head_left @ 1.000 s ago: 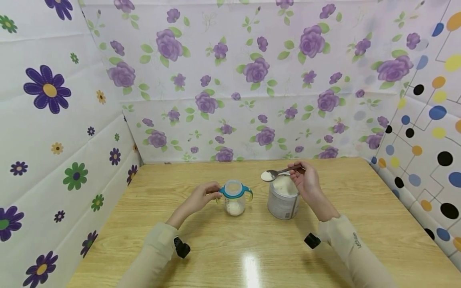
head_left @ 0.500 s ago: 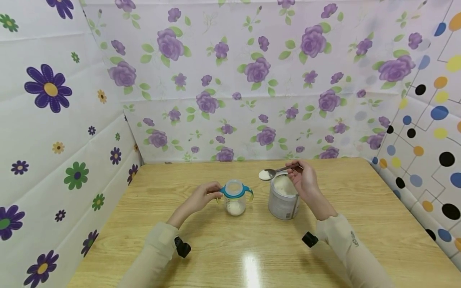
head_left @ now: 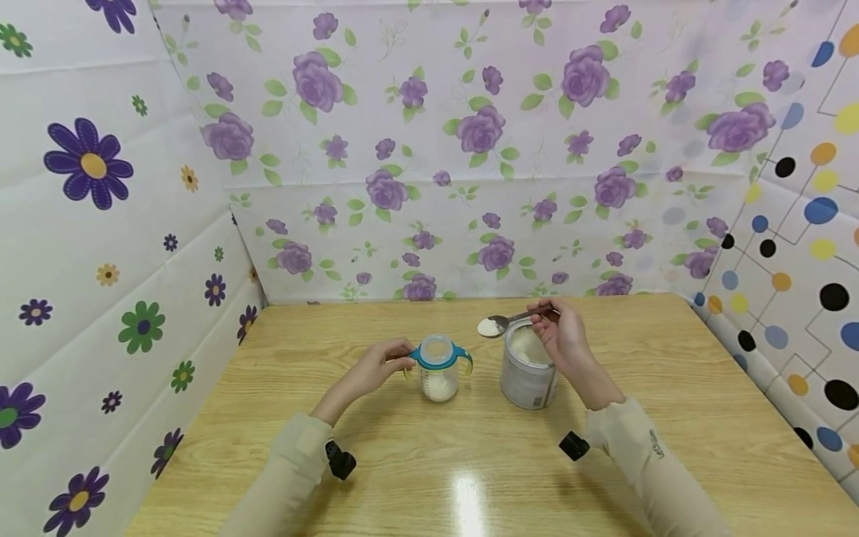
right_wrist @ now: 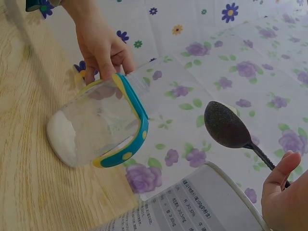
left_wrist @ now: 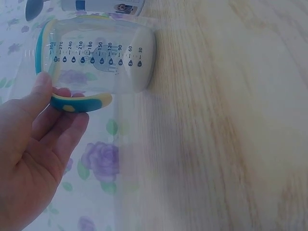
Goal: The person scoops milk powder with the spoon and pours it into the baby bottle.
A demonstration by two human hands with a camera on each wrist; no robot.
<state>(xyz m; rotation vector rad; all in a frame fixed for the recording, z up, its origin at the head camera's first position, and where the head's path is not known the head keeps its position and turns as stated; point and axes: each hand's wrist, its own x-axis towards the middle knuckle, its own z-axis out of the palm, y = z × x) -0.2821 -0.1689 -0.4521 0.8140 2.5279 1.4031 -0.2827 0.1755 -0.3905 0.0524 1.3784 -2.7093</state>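
Note:
A clear baby bottle (head_left: 438, 369) with a teal, yellow-dotted handle ring stands on the wooden table (head_left: 429, 477), some white powder in its bottom (right_wrist: 60, 137). My left hand (head_left: 376, 367) pinches its left handle (left_wrist: 79, 102). Beside it on the right stands an open powder tin (head_left: 529, 367). My right hand (head_left: 562, 335) holds a metal spoon (head_left: 499, 324) heaped with white powder, its bowl hanging in the air between the tin and the bottle; its dark underside (right_wrist: 226, 126) shows in the right wrist view.
Flowered sheets wall the table at the back (head_left: 470, 149) and left (head_left: 101, 224), a dotted one on the right (head_left: 792, 246). Black wrist cameras (head_left: 338, 460) (head_left: 573, 445) sit on both forearms.
My right hand has carried the loaded spoon a little left, from over the tin's rim toward the bottle. The left hand and bottle have stayed put.

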